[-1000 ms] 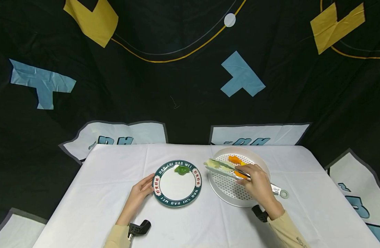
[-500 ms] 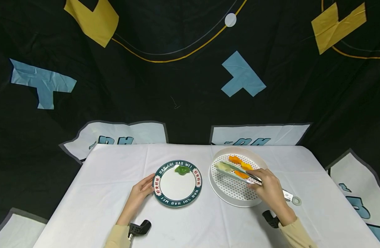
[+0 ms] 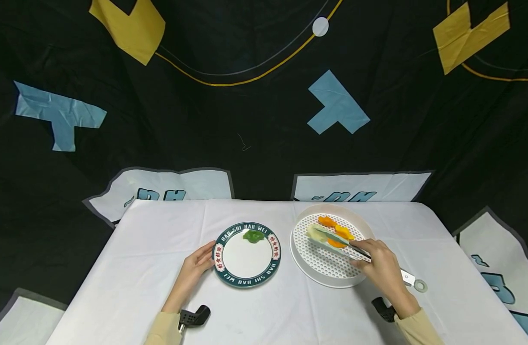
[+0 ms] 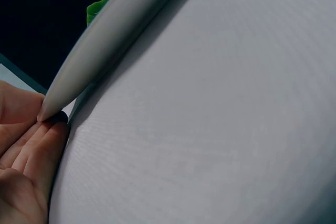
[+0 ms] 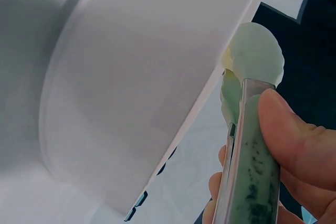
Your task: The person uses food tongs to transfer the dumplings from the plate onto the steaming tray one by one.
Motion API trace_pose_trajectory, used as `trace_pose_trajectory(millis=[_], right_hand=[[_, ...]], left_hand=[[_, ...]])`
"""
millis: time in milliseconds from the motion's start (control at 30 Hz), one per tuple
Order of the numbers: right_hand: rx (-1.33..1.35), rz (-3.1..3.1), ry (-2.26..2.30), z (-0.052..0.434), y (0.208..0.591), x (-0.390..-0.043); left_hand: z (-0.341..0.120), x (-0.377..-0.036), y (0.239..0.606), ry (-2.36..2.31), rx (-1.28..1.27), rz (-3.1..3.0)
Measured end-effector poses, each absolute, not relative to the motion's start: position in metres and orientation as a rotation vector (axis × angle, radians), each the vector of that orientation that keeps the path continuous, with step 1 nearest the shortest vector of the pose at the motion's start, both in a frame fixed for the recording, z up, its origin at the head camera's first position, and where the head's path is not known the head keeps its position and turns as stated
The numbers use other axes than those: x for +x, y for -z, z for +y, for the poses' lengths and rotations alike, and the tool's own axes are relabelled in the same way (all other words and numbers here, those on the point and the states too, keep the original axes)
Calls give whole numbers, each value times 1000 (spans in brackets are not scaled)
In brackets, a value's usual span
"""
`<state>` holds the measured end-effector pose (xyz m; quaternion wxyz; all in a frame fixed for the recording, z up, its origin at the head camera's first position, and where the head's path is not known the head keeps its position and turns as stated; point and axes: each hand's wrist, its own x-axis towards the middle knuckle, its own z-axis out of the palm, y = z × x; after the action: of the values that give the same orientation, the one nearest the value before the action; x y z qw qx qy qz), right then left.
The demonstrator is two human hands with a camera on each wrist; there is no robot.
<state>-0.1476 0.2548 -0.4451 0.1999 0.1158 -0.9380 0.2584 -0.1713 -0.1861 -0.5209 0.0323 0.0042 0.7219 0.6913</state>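
Note:
My left hand point(image 3: 195, 266) pinches the left rim of a white plate point(image 3: 246, 261) with a green patterned border, thumb above and fingers beneath, as the left wrist view shows. A green pepper-like piece point(image 3: 253, 236) lies near the plate's far edge. My right hand point(image 3: 382, 268) holds metal tongs point(image 5: 254, 156) with pale green, leaf-shaped tips. Those tips hang over a white perforated basket point(image 3: 298, 263), the arms somewhat apart. Inside it are an orange piece point(image 3: 327, 221), a yellow-orange piece point(image 3: 344, 233) and another orange piece point(image 3: 336, 243), which shows between the tong arms.
Both plate and basket stand on a table with a white cloth point(image 3: 285, 316), the plate left of the basket. A black wall cloth point(image 3: 255, 143) with coloured patches hangs behind the table's far edge. Black wrist cameras point(image 3: 195, 317) sit on both wrists.
My right hand has drawn the tongs right and toward me, so their tips moved from the basket's left rim to over its middle. The left hand and plate stay put.

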Motion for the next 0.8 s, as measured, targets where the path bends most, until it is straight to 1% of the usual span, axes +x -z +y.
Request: trace_pose_trajectory(millis=[800], right_hand=[[285, -2701, -658, 272, 443, -130]], left_hand=[[-186, -171, 520, -2127, 21, 2209]])
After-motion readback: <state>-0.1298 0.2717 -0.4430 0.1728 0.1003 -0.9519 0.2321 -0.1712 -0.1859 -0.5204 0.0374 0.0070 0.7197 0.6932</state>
